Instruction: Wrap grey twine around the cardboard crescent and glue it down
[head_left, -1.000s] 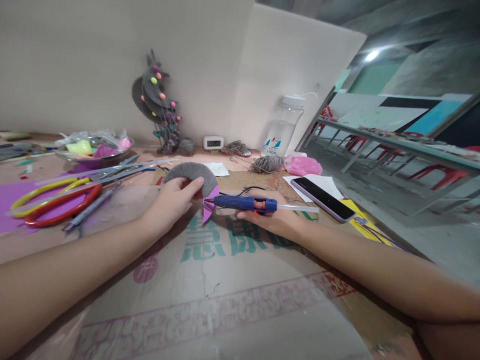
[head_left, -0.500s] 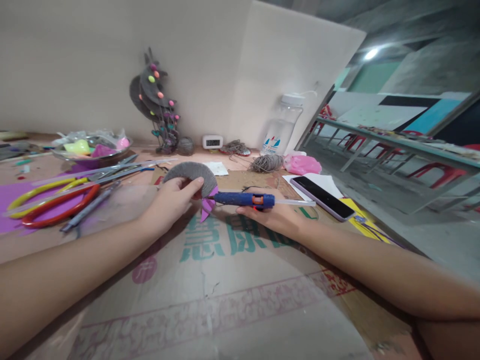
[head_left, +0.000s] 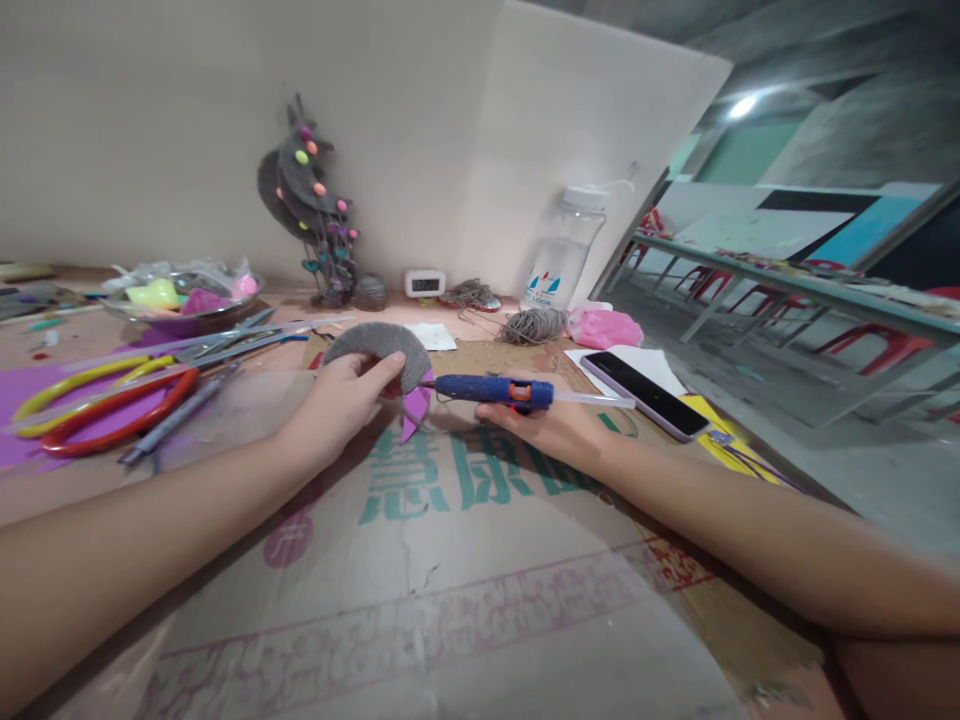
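Observation:
My left hand (head_left: pixel 352 392) pinches a grey yarn-wrapped crescent (head_left: pixel 386 343) between thumb and fingers. The crescent's right tip is bare purple (head_left: pixel 415 408), with no yarn round it. In my right hand (head_left: pixel 540 425) is a blue hot glue gun (head_left: pixel 491 390), its nozzle pointing left at the border between yarn and purple tip. A clear glue stick (head_left: pixel 596 399) juts from the gun's back end. A small red light glows on the gun. The fingers of my right hand are partly hidden behind it.
Yellow- and red-handled scissors (head_left: pixel 120 410) lie at left, near a metal bowl (head_left: pixel 180 315) of colourful bits. A decorated grey moon ornament (head_left: pixel 304 190) leans on the wall. A clock (head_left: pixel 425 284), water bottle (head_left: pixel 562 250), yarn (head_left: pixel 532 326) and phone (head_left: pixel 646 395) stand or lie behind and right.
The glue gun has shifted slightly right and its nozzle now shows at the purple tip's upper edge. The crescent is turned a little, showing more of the purple.

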